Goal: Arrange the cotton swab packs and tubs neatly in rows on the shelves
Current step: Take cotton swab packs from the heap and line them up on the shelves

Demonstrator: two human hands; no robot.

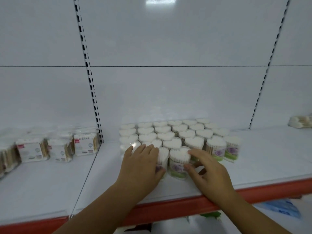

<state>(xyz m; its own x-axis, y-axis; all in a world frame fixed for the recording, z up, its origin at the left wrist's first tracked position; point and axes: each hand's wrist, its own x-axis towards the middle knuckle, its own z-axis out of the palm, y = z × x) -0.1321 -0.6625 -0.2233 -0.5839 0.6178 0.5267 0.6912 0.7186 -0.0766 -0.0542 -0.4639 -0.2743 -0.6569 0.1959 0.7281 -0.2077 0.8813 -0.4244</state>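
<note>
Hands: left hand (pixel 143 161) lying flat on left tub (pixel 163 159), right hand (pixel 209 171) pinching front tub (pixel 179 159)
Tubs (pixel 165 135): standing in rows on shelf (pixel 253 166), front row being finished
Packs (pixel 55 147): sitting uneven at left, probably waiting

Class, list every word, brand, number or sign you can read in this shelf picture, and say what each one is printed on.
No text in this picture can be read.
heart-shaped tubs: purple and green labels, print too blurred to read.
bagged packs: a small red tag and grey print, too small to read.
shelf edge: plain red strip, no print shows.
</note>
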